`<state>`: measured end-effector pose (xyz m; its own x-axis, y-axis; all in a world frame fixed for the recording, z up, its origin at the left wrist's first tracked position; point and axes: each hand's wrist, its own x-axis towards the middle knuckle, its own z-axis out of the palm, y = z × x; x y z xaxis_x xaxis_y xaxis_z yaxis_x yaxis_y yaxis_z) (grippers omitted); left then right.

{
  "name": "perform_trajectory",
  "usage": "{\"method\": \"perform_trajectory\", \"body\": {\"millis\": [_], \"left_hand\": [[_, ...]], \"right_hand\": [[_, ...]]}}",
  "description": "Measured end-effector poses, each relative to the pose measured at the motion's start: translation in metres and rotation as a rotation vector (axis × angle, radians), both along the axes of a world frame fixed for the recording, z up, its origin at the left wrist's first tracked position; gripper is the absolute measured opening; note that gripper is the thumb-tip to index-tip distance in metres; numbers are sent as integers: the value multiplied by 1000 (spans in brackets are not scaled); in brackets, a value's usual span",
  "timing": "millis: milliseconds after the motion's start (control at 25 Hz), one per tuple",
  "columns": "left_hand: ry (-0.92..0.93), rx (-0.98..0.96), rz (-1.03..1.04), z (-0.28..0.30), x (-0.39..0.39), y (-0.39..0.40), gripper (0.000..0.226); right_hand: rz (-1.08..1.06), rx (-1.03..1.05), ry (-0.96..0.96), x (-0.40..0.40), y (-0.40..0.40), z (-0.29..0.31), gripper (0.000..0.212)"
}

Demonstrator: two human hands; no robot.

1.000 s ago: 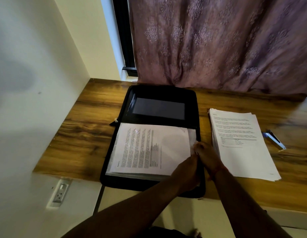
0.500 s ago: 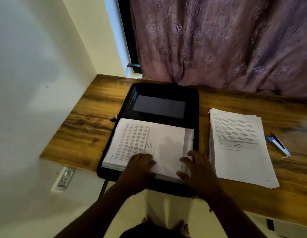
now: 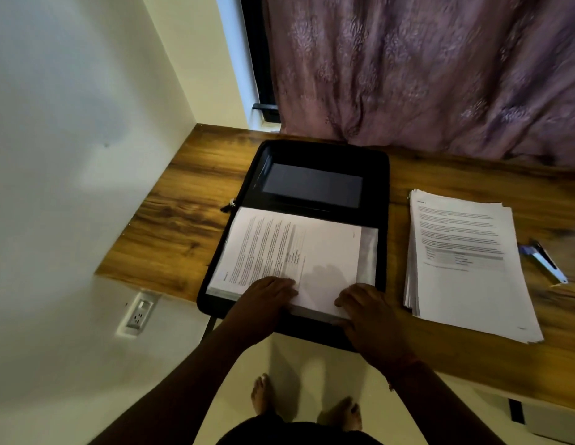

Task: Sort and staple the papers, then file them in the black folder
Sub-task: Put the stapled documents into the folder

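Observation:
The black folder (image 3: 321,155) lies open on the wooden desk (image 3: 183,226), its near half overhanging the front edge. Printed papers in clear sleeves (image 3: 299,252) fill its lower half. My left hand (image 3: 267,295) rests flat on the near edge of the top sheet. A little to the right, my right hand (image 3: 366,311) rests with spread fingers on the near right corner of the sleeves and the folder rim. To the right of the folder lies a loose stack of papers (image 3: 466,264). Beyond it, a blue and white stapler (image 3: 544,261) sits on the desk.
A white wall bounds the desk on the left, with a power outlet (image 3: 137,313) below the desk edge. A purple curtain (image 3: 424,69) hangs along the back. My bare feet (image 3: 305,403) stand on the floor under the desk's front edge.
My hands were together at the sleeves' right edge, then spread apart. My left hand now lies flat at the sheet's near edge, my right at the near right corner.

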<state>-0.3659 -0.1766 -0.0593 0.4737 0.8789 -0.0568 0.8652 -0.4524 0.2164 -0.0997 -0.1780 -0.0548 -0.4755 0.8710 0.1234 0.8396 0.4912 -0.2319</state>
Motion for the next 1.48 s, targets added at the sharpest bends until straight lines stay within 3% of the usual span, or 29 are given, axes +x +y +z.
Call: {"method": "perform_trajectory", "body": {"millis": [200, 400, 560, 720, 800, 920, 1080, 1240, 1480], "left_hand": [[-59, 142, -63, 11, 5, 15, 20], [-25, 148, -131, 22, -1, 29, 28], [-74, 71, -112, 27, -10, 37, 31], [-126, 41, -115, 22, -34, 39, 33], [-112, 89, -120, 19, -37, 40, 22], [-121, 130, -102, 25, -29, 41, 7], [-237, 53, -46, 36, -24, 45, 3], [-398, -56, 28, 43, -27, 49, 4], [-103, 132, -100, 52, -35, 56, 20]], "right_hand": [[-64, -26, -52, -39, 0, 8, 28], [-97, -9, -121, -49, 11, 14, 20], [-129, -23, -66, -53, 17, 21, 29], [-178, -202, 40, -44, 26, 22, 33], [-180, -279, 116, -42, 29, 24, 29], [-137, -229, 134, -46, 32, 27, 19], [-67, -115, 1, -56, 35, 29, 15], [-160, -193, 141, -62, 37, 38, 15], [-228, -37, 189, -63, 41, 49, 10]]}}
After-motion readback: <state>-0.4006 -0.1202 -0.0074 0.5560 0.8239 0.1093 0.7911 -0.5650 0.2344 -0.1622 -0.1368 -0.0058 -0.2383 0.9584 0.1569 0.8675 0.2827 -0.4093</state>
